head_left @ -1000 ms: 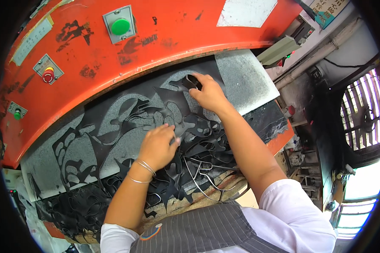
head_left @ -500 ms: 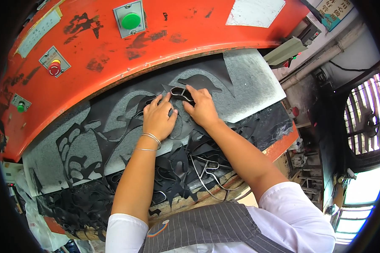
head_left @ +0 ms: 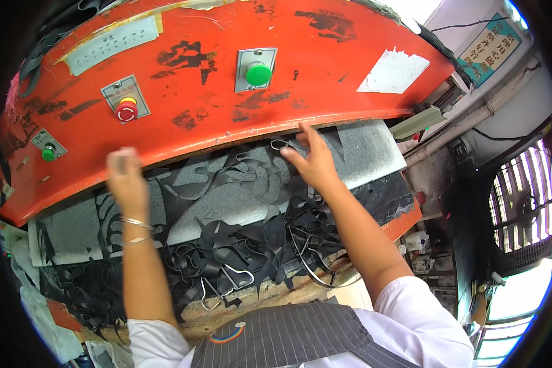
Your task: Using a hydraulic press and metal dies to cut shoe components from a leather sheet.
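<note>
Reaches with two bare hands toward a red press point(head_left: 325, 86), above a pale grey cutting board point(head_left: 371, 153). Extends the right hand point(head_left: 318, 164) at the board's far side, thumb and forefinger spread wide, with the thumb tip just beside a small metal-edged cutting die point(head_left: 273, 145). Leaves contact between thumb and die impossible to tell. Shows the die near the press's lower edge, among curved cut-outs of a thin black sheet point(head_left: 173, 205) on the board. Lifts the left hand point(head_left: 127, 181) in front of the press's lower edge, below a red emergency-stop button point(head_left: 127, 111); cannot tell, through the blur, how wide the fingers stand or whether anything is held. Wears silver bangles point(head_left: 135, 221) on the left wrist and a pinstriped grey apron point(head_left: 288, 331) with a rainbow patch point(head_left: 227, 333). Faces a large green push button point(head_left: 258, 75) and a smaller green button point(head_left: 48, 153) on the press. Leans over tangled black scraps point(head_left: 221, 245) heaped along the board's near edge, with bent silver metal strips point(head_left: 252, 278) among them.
</note>
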A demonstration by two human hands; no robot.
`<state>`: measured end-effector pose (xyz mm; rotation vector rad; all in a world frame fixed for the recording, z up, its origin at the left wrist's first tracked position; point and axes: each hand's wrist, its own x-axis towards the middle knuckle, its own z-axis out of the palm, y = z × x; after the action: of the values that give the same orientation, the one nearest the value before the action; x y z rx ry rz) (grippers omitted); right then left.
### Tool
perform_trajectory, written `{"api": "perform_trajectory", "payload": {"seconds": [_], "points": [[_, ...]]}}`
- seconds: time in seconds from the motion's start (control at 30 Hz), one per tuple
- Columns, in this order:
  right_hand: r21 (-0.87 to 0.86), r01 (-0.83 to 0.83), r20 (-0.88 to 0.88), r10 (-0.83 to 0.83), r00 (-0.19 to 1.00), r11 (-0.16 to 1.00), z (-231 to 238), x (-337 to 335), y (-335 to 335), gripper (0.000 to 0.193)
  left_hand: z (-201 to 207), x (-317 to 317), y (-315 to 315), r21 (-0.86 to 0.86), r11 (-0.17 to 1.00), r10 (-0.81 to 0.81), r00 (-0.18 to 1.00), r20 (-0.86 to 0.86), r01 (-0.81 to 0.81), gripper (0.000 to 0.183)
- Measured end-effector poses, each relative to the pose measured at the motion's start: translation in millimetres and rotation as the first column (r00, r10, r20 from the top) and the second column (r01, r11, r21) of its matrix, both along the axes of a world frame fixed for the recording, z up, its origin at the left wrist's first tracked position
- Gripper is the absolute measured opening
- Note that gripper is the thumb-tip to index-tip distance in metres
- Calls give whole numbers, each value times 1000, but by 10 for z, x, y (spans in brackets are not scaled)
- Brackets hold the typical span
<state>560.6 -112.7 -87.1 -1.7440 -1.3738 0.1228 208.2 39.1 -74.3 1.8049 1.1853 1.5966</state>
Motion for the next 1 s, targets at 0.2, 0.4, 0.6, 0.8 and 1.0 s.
{"api": "perform_trajectory", "payload": {"seconds": [0.2,0.4,0.6,0.8,1.0], "points": [[279,-56,-231,124,965,959,1046,-539,556,41,764,-1398,308,270,776,579,814,56,-570,30],[-83,-134,-143,122,982,987,685,-825,-440,33,464,-1260,-722,-179,984,6,997,-83,-21,27],[-579,-663,-54,789,612,475,143,-1314,-1855,38,-113,-327,-2735,-671,524,-751,656,-73,524,22],[-446,-553,233,688,688,704,-382,-1501,-2351,19,-335,106,-3010,-858,364,-820,562,-110,362,23],[-336,-605,208,683,700,722,-354,-1245,-2259,14,-336,212,-2989,-876,364,-800,588,-120,316,27]]}}
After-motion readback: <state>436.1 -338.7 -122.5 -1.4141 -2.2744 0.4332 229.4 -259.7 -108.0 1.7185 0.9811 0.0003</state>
